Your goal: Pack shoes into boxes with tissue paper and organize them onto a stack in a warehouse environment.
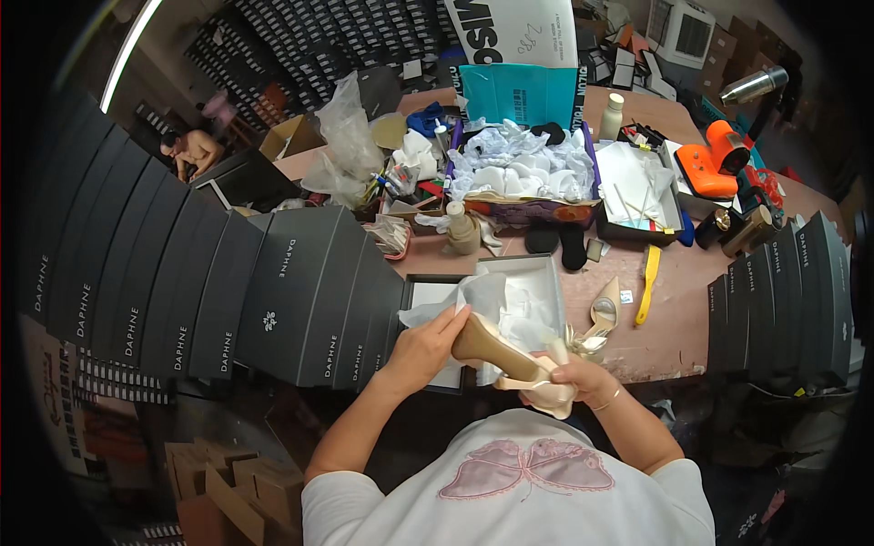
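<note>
My left fingers (452, 320) grip this beige heeled shoe (494, 348) by the toe and my right fingers (566, 372) its heel end, seemingly to steady it sole-up near the counter's (678, 338) near edge, beside the open shoebox (558, 300).

The left forearm (360, 426) and right forearm (643, 428) slanted forward and inward. The left hand (423, 350) gripped with fingers extended forward and right, while the right hand (587, 380), slightly lower, was curled in a grip, its thumb pointing left
</note>
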A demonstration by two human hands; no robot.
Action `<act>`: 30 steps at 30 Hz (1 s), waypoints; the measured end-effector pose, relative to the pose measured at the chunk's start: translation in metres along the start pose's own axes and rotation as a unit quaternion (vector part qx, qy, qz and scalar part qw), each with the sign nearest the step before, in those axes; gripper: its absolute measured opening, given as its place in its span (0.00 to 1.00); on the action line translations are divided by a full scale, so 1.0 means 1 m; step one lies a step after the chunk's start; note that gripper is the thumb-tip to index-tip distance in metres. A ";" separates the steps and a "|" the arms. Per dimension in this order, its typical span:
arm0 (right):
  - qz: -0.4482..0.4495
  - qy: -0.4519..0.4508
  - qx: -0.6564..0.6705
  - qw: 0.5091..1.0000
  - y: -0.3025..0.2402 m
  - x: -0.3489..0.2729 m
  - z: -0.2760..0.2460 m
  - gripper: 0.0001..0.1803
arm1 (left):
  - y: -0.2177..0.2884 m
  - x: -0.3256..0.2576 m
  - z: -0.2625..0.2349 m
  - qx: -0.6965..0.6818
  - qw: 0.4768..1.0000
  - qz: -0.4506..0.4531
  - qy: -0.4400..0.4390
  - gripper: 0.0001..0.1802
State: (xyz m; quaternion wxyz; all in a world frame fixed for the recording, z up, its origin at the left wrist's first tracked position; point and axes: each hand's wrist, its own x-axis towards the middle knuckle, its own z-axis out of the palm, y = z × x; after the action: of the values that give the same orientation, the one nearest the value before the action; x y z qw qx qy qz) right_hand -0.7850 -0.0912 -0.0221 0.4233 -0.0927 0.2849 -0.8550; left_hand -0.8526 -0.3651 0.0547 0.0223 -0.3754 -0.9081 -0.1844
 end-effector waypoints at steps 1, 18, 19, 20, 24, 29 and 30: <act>-0.021 0.023 0.009 0.999 0.006 0.015 0.016 0.36 | -0.004 -0.011 -0.008 -0.002 1.000 0.021 0.017 0.27; -0.272 0.282 -0.316 0.864 0.092 0.090 0.054 0.23 | 0.072 -0.057 0.013 -0.146 0.968 0.200 -0.028 0.19; -0.270 0.265 -0.415 0.827 0.080 0.087 0.055 0.23 | 0.072 -0.069 0.029 -0.159 0.960 0.230 0.023 0.19; -0.267 0.256 -0.508 0.778 0.068 0.080 0.058 0.23 | 0.075 -0.074 0.037 -0.147 0.960 0.234 0.044 0.21; -0.250 0.254 -0.723 0.592 0.053 0.062 0.071 0.25 | 0.097 -0.054 0.040 -0.187 0.954 0.230 -0.035 0.20; -0.261 0.262 -0.738 0.565 0.065 0.059 0.064 0.26 | 0.076 -0.087 0.051 -0.404 0.896 0.050 0.180 0.41; -0.263 0.272 -0.745 0.549 0.063 0.061 0.062 0.27 | 0.078 -0.089 0.051 -0.462 0.842 -0.120 0.251 0.49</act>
State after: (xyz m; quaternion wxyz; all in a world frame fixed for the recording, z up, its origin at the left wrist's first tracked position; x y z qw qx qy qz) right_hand -0.7559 -0.1941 -0.0121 -0.1392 -0.2087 0.8845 -0.3934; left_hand -0.7305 -0.3564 0.0161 0.0513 -0.1710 -0.7193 -0.6714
